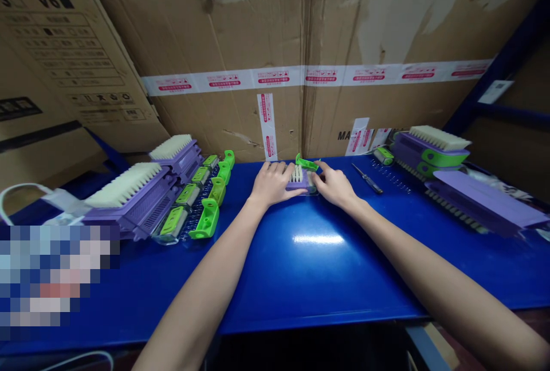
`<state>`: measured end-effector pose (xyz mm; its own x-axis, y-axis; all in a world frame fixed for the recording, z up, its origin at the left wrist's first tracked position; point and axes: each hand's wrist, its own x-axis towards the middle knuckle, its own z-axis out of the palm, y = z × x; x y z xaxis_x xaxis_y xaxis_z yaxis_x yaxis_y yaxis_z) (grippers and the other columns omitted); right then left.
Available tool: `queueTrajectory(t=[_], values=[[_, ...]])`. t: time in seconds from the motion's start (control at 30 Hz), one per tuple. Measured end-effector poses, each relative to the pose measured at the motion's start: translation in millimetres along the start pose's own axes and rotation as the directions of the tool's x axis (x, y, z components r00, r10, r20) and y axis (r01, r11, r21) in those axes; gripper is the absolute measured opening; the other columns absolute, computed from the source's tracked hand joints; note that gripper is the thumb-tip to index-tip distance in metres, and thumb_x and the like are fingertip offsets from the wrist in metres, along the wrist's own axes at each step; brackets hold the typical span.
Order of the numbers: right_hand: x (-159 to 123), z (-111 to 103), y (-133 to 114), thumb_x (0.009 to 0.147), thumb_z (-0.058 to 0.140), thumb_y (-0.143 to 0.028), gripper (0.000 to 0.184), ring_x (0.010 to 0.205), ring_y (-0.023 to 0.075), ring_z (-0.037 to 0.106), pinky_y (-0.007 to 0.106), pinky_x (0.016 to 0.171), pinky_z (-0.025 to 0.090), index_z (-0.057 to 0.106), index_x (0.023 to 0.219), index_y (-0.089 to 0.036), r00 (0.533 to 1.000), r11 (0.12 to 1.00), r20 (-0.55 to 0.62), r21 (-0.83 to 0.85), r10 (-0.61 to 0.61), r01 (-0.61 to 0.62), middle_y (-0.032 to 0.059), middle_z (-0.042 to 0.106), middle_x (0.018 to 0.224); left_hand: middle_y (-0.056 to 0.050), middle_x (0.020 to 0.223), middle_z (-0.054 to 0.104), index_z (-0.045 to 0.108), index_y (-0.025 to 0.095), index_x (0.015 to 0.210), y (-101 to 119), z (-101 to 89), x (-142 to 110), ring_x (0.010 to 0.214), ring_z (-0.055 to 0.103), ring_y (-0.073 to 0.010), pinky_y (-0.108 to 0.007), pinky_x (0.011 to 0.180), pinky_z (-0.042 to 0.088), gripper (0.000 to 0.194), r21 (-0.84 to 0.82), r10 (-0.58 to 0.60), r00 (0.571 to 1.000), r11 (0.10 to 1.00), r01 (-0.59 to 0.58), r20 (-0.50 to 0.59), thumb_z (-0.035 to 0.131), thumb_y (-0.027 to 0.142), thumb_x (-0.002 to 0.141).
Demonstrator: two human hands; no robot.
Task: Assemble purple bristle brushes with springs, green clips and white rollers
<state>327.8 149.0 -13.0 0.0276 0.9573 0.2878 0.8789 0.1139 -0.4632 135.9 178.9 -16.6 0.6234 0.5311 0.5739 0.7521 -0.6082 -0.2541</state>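
Near the middle of the bench's far edge, the left hand lies over a purple brush, its fingers spread across the top and the bristles showing between this hand and the right one. The right hand presses in from the brush's other end, fingers bent close together at a green clip that sits tilted just beyond; whether they pinch it, I cannot tell. A screwdriver lies toward the bench's far right corner.

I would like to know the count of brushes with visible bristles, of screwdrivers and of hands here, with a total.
Brushes with visible bristles: 5
Screwdriver: 1
Hands: 2
Total: 8
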Motion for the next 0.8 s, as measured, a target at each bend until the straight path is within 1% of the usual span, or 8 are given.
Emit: queueTrajectory(t=[0.1, 0.2, 0.37, 0.47, 0.53, 0.67, 0.73, 0.8], values=[[-0.9, -3.0, -0.6, 0.090, 0.044, -0.036, 0.046, 0.092, 0.0290, 0.068, 0.039, 0.079, 0.051, 0.052, 0.132, -0.020, 1.000, 0.998, -0.014, -0.054, -0.010, 0.009, 0.0098, 0.073, 0.094, -0.017, 0.104, 0.065, 0.056, 0.009, 0.122, 2.0, -2.9, 0.8, 0.096, 0.061, -0.0301, -0.041, 0.086, 0.038, 0.077, 0.006, -0.029, 0.998, 1.000, 0.029, 0.048, 0.043, 0.073, 0.080], [-0.9, -14.1, -5.6, 0.089, 0.046, -0.033, 0.040, 0.091, 0.0269, 0.068, 0.036, 0.078, 0.051, 0.059, 0.125, -0.020, 0.994, 0.996, -0.088, -0.072, -0.064, 0.057, 0.0087, 0.073, 0.094, -0.016, 0.105, 0.065, 0.055, 0.011, 0.122, 5.0, -5.3, 2.3, 0.096, 0.061, -0.0301, -0.040, 0.085, 0.038, 0.075, 0.019, -0.076, 0.994, 0.997, 0.075, 0.077, 0.044, 0.072, 0.080], [-9.1, -50.0, -27.4, 0.089, 0.047, -0.031, 0.034, 0.083, 0.0220, 0.068, 0.033, 0.076, 0.051, 0.063, 0.116, -0.018, 0.930, 0.973, -0.296, 0.003, -0.218, 0.230, 0.0061, 0.073, 0.090, -0.016, 0.105, 0.065, 0.054, 0.012, 0.122, 9.8, -7.2, 4.6, 0.098, 0.060, -0.0308, -0.040, 0.086, 0.037, 0.071, 0.047, -0.151, 0.982, 0.988, 0.146, 0.117, 0.045, 0.069, 0.081], [-27.1, -73.1, -36.2, 0.088, 0.049, -0.032, 0.034, 0.081, 0.0204, 0.067, 0.032, 0.073, 0.051, 0.064, 0.115, -0.018, 0.895, 0.947, -0.330, 0.012, -0.301, 0.322, 0.0051, 0.072, 0.089, -0.018, 0.106, 0.064, 0.054, 0.012, 0.122, 15.7, -9.0, 7.1, 0.100, 0.059, -0.0319, -0.041, 0.085, 0.038, 0.070, 0.070, -0.201, 0.967, 0.979, 0.193, 0.154, 0.044, 0.069, 0.082], [-43.1, -86.8, -34.3, 0.088, 0.050, -0.034, 0.035, 0.084, 0.0207, 0.067, 0.033, 0.075, 0.051, 0.064, 0.115, -0.018, 0.881, 0.941, -0.346, -0.025, -0.324, 0.337, 0.0056, 0.072, 0.092, -0.020, 0.111, 0.062, 0.053, 0.011, 0.122, 22.0, -10.7, 9.7, 0.101, 0.059, -0.0330, -0.041, 0.085, 0.038, 0.070, 0.105, -0.260, 0.950, 0.964, 0.245, 0.171, 0.044, 0.069, 0.082], [-70.3, -112.0, -5.4, 0.087, 0.051, -0.039, 0.038, 0.093, 0.0236, 0.065, 0.035, 0.080, 0.050, 0.065, 0.115, -0.017, 0.875, 0.957, -0.393, -0.170, -0.283, 0.233, 0.0096, 0.071, 0.102, -0.026, 0.123, 0.057, 0.051, 0.008, 0.124, 34.4, -15.0, 14.7, 0.105, 0.057, -0.0361, -0.042, 0.085, 0.038, 0.072, 0.181, -0.351, 0.915, 0.931, 0.317, 0.198, 0.040, 0.067, 0.085], [-78.7, -125.3, 23.9, 0.087, 0.050, -0.041, 0.042, 0.099, 0.0267, 0.064, 0.037, 0.082, 0.048, 0.065, 0.116, -0.014, 0.876, 0.952, -0.428, -0.289, -0.221, 0.099, 0.0137, 0.069, 0.108, -0.027, 0.125, 0.055, 0.050, 0.007, 0.126, 37.5, -16.9, 16.1, 0.107, 0.056, -0.0370, -0.042, 0.086, 0.038, 0.072, 0.188, -0.360, 0.906, 0.928, 0.323, 0.220, 0.039, 0.066, 0.086], [-85.4, -139.2, 64.5, 0.088, 0.048, -0.044, 0.047, 0.098, 0.0296, 0.064, 0.039, 0.077, 0.047, 0.064, 0.118, -0.012, 0.883, 0.915, -0.449, -0.398, -0.134, -0.063, 0.0182, 0.068, 0.107, -0.027, 0.125, 0.055, 0.049, 0.007, 0.126, 38.1, -18.3, 16.6, 0.108, 0.056, -0.0370, -0.042, 0.087, 0.038, 0.071, 0.184, -0.359, 0.903, 0.929, 0.321, 0.236, 0.040, 0.065, 0.086]])
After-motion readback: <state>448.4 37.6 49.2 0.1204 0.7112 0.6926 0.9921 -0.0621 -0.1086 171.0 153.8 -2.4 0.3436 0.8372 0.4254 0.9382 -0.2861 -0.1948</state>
